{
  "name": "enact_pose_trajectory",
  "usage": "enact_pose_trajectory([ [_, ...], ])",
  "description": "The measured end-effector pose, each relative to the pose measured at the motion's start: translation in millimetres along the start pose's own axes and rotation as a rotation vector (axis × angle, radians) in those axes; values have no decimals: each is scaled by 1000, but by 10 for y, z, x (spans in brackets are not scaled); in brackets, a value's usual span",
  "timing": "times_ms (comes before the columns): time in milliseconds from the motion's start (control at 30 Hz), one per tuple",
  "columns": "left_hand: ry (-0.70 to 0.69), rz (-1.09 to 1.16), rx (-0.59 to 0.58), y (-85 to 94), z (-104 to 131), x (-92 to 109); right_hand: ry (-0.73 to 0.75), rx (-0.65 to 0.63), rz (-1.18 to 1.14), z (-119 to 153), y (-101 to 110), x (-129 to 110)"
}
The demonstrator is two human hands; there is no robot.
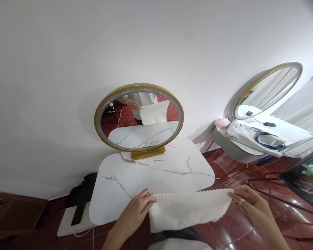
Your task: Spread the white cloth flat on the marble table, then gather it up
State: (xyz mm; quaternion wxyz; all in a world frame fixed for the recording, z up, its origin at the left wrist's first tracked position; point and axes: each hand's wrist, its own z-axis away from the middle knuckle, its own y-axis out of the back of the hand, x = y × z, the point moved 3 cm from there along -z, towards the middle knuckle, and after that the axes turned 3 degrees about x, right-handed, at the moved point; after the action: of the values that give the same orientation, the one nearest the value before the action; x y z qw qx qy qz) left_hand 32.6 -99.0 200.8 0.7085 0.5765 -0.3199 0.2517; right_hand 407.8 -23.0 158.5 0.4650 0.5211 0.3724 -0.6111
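Observation:
A white cloth [187, 210] with a zigzag-cut edge is stretched between my two hands, in front of the marble-patterned table. My left hand [142, 205] pinches its upper left corner. At the upper right corner, my right hand [246, 201], with a ring on one finger, grips it between thumb and fingers. The cloth hangs down from its top edge over the near side of the table [156, 177]. On that table stands a round mirror [143, 135] with a gold frame, and it reflects the cloth and one hand.
A second round mirror [268, 92] rises at the right above a grey vanity [232, 147] bearing white fabric [246, 133] and a pink-white pack [221, 122]. A dark chair [299, 184] stands at far right. A wooden cabinet [18, 215] is at lower left.

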Motion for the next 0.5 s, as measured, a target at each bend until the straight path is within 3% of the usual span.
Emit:
enact_pose_trajectory([
  [100,20,-28,30,-180,-342,-87,-34,-12,-21,-329,-89,6],
  [200,-8,-108,106,-289,-870,-213,36,-45,-36,-907,-289,-23],
  [400,155,-294,202,-457,-2083,-637,41,-157,-15,-2168,-1029,307],
  [500,214,-312,265,-512,-2464,-790,83,-168,10,-2588,-1342,480],
])
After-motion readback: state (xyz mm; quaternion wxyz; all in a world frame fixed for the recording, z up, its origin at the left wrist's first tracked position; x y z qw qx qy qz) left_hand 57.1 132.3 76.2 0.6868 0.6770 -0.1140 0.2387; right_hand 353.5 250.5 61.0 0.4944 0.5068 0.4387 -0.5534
